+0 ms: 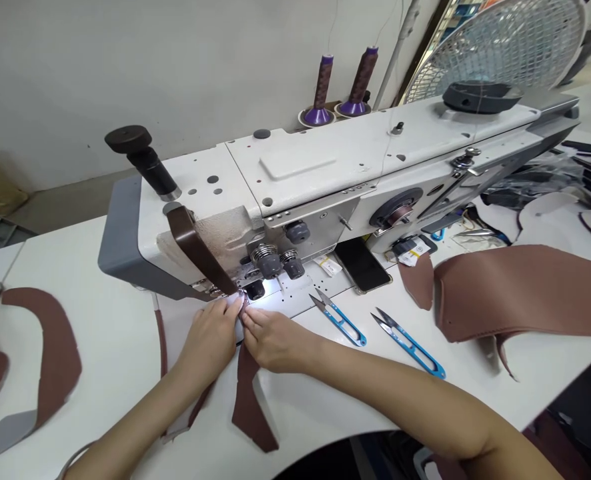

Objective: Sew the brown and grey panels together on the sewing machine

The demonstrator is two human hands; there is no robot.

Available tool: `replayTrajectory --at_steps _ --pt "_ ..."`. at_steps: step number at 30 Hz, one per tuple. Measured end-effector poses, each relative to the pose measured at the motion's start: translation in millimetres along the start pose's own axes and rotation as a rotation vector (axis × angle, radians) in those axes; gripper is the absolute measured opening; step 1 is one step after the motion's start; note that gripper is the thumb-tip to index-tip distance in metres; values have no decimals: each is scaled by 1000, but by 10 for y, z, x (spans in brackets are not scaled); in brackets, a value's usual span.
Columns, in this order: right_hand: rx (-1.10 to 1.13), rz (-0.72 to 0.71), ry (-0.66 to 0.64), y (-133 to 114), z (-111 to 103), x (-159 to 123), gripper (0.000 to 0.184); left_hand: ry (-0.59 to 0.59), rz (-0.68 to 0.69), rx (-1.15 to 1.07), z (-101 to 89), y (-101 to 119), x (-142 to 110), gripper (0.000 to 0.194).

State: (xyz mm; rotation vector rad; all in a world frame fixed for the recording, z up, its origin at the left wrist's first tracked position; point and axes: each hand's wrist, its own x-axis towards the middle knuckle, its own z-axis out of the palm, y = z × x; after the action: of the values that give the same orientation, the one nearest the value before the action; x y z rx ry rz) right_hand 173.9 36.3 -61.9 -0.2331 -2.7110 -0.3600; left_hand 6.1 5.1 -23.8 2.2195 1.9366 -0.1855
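Note:
A white sewing machine (300, 160) stands across the table, its lit needle area low on the left. Just in front of the presser foot, my left hand (213, 340) is closed, fingertips pressed on a brown leather-like piece (254, 407). My right hand (278, 340) pinches the edge of that piece from the right, its fingers close to the left fingertips. A tail of the piece hangs toward me below my hands. Another brown-edged panel (161, 347) lies under and beside my left forearm. My fingers partly cover the stitching spot.
Two blue thread snips, one nearer the machine (343, 323) and one further right (413, 347), lie right of my hands. Behind them is a phone (364, 265). Brown panels lie at right (525, 293) and left (58, 353). Thread cones (321, 87) and a fan (500, 50) stand behind.

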Motion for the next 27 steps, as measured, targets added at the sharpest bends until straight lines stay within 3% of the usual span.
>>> replayTrajectory --at_steps 8,16,22,27 --pt "2 -58 21 185 -39 20 26 -205 -12 34 -230 150 28 52" --pt "-39 -64 46 127 0 20 19 -204 -45 6 -251 191 33 48" --pt "-91 16 70 37 48 59 27 -222 -74 -56 -260 200 40 44" --pt "-87 54 110 -165 47 115 28 -233 -69 -84 -278 209 18 40"
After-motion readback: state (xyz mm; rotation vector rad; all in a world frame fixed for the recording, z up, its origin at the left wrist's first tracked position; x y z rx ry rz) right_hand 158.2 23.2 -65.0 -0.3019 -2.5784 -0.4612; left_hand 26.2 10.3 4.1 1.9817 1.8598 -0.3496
